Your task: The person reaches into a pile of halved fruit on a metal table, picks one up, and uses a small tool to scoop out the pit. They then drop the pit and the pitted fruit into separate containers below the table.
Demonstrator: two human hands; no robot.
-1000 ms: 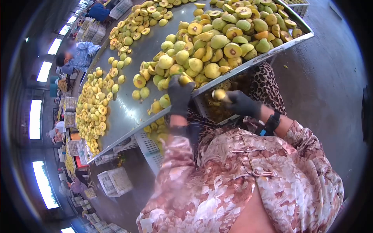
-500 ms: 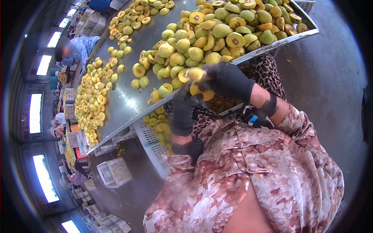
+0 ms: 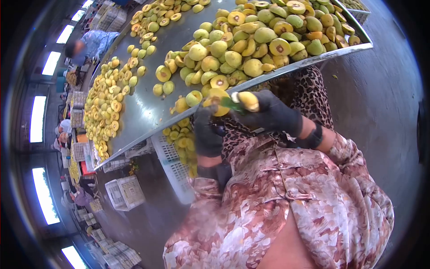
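Observation:
Both hands wear dark gloves in front of the metal table's near edge. My left hand [image 3: 208, 134] is closed round a yellow cut fruit half [image 3: 217, 102] held upright. Fingers of my right hand [image 3: 271, 114] wrap round a small tool with a green part [image 3: 232, 104], and a yellow fruit piece [image 3: 248, 101] shows at those fingers. The green part touches or nearly touches the fruit half. Behind the hands, a heap of halved yellow-green fruit [image 3: 233, 58] lies on the metal table [image 3: 148, 107].
A white perforated crate [image 3: 172, 168] with yellow fruit stands below the table edge. More fruit halves [image 3: 105, 103] lie at the table's far side. A co-worker in blue [image 3: 96, 45] leans there. Another white crate [image 3: 125, 193] is on the floor.
My right hand has moved slightly down and right, and the green part now shows. A fruit half now stands clearly in my left hand. The view has shifted a little.

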